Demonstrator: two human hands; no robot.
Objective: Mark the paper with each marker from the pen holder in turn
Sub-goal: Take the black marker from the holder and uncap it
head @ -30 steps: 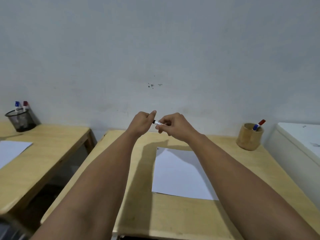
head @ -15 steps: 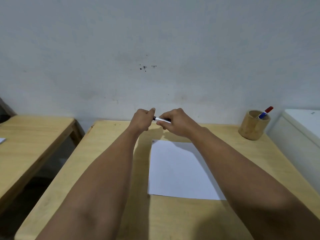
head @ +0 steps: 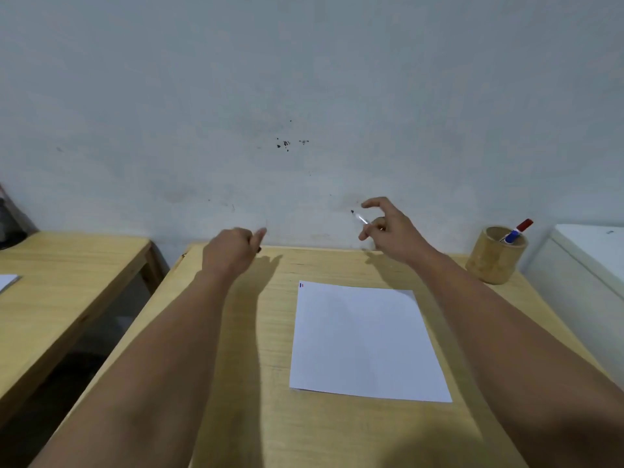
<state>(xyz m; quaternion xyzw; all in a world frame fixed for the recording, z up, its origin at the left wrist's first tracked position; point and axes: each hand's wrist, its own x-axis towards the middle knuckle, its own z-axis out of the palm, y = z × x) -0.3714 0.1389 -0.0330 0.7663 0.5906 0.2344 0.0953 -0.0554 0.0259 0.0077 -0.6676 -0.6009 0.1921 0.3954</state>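
Observation:
A white sheet of paper (head: 366,339) lies on the wooden desk (head: 233,383), with small blue and red marks at its top left corner. My right hand (head: 388,229) is raised above the desk's far edge and holds a white marker (head: 360,218) whose uncovered black tip points up and left. My left hand (head: 233,251) is closed over a dark cap, only a tip of which shows by the thumb. A round wooden pen holder (head: 494,260) at the far right of the desk holds a blue-capped marker (head: 512,236) and a red-capped marker (head: 524,225).
A second wooden table (head: 64,282) stands to the left across a gap, with a paper corner (head: 6,282) at its edge. A white appliance (head: 587,261) sits right of the desk. The grey wall is close behind.
My hands have pulled apart: the cap came off in the left hand, and the right hand moved right with the uncapped marker. The view shifted right and down.

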